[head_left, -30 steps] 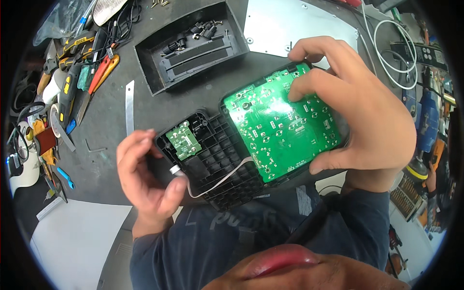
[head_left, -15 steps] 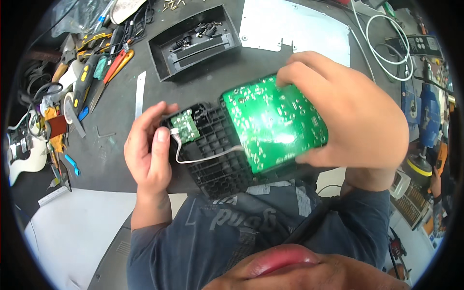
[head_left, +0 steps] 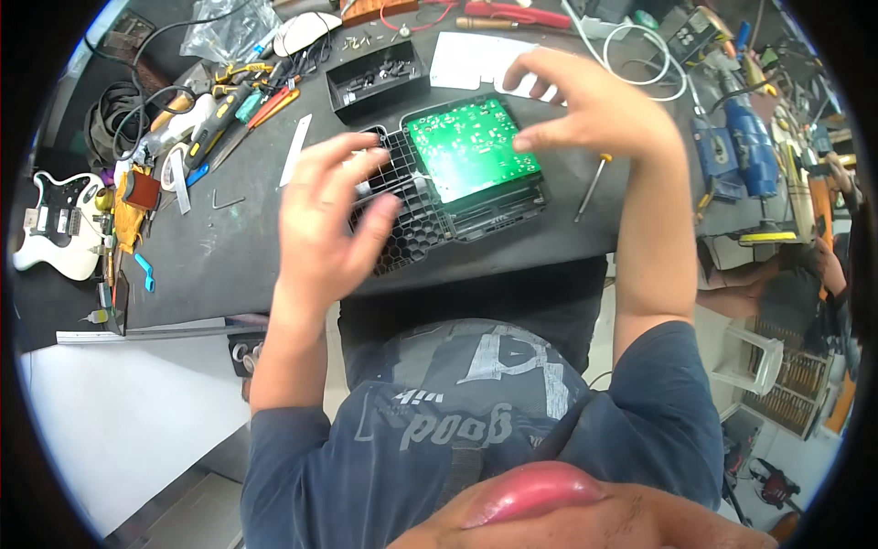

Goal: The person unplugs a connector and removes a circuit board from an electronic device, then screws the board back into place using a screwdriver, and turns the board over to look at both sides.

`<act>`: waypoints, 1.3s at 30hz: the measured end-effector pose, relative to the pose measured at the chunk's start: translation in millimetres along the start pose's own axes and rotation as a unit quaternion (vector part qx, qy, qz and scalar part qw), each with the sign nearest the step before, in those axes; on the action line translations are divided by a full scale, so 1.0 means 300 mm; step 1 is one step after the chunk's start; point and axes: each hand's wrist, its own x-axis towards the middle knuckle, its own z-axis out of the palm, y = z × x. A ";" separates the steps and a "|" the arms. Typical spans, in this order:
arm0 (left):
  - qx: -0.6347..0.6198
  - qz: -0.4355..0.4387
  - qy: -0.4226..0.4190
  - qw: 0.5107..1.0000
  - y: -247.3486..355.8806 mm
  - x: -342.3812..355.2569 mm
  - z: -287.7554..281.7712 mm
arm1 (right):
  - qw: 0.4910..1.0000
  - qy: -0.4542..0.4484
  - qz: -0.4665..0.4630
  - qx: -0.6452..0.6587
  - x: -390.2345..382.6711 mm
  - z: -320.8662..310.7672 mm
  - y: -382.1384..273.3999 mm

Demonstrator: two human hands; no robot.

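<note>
Head view: on dark tabletop (head_left: 265, 256), in front of torso, black casing (head_left: 421, 224), gridded and honeycombed on its left part. Green circuit board (head_left: 471, 151) on right part of casing, soldered side up, glare across lower half. Left hand (head_left: 320, 224) over left part of casing, grip apart, thumb spread from fingers; contact with casing impossible to tell. Small white bit (head_left: 363, 188) beneath those fingers, mostly covered. Right hand (head_left: 585, 110) raised at upper right of board, grip apart, holding nothing; thumb tip near board's right edge, touch not certain. Just right of casing, below right hand, screwdriver (head_left: 593, 188) with yellow-orange handle, lying aslant. Beyond casing, open black box (head_left: 377, 80) with small dark parts inside; beside it, pale flat plate (head_left: 462, 59), partly behind right hand. Farther right, coil of white cable (head_left: 681, 82). To the left, metal strip (head_left: 295, 151) near left hand, then bent hex key (head_left: 229, 200), small blue tool (head_left: 144, 273) nearer tabletop's edge, white guitar body (head_left: 64, 229) at far left. At far right, near picture's rim, blue power tool (head_left: 750, 146).
</note>
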 end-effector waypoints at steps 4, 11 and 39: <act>0.050 0.089 -0.120 0.987 0.090 0.019 0.047 | 1.000 -0.016 0.002 -0.009 -0.094 0.111 -0.031; 0.030 0.084 -0.132 0.987 0.086 0.037 0.066 | 0.982 0.180 0.057 -0.008 -0.204 0.077 0.025; -0.322 -0.116 -0.127 0.931 -0.165 0.288 0.136 | 0.950 0.267 -0.074 -0.146 0.235 -0.059 -0.414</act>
